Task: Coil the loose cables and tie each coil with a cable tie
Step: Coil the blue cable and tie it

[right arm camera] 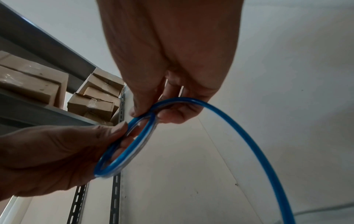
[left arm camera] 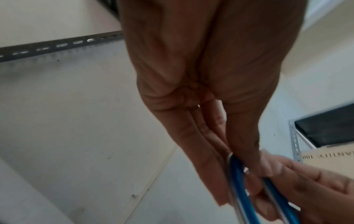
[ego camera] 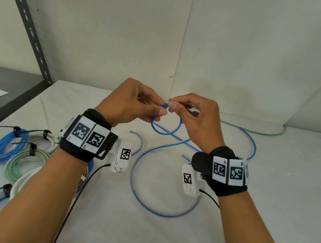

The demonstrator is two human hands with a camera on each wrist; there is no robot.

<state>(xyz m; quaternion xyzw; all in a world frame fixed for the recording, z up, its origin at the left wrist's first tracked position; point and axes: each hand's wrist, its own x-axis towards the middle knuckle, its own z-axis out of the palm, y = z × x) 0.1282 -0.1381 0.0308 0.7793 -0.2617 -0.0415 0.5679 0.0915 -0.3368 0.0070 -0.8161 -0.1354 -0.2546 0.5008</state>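
At lower left of the head view, several tied coils [ego camera: 18, 157] sit on the table [ego camera: 267, 193], so most looks done. Left hand [ego camera: 131, 103] and right hand [ego camera: 198, 117] both pinch a blue cable [ego camera: 174, 132] at frame centre, first loop hanging below the grip, the rest loose; green cable [ego camera: 254, 131] at right uncoiled.

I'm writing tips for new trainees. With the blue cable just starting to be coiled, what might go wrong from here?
1. Both hands, left hand and right hand, only pinch the small first loop of the blue cable; it may spring open.
2. The loose length crosses itself on the table, so pulling could knot it.
3. The green cable lies close behind and might get dragged along.
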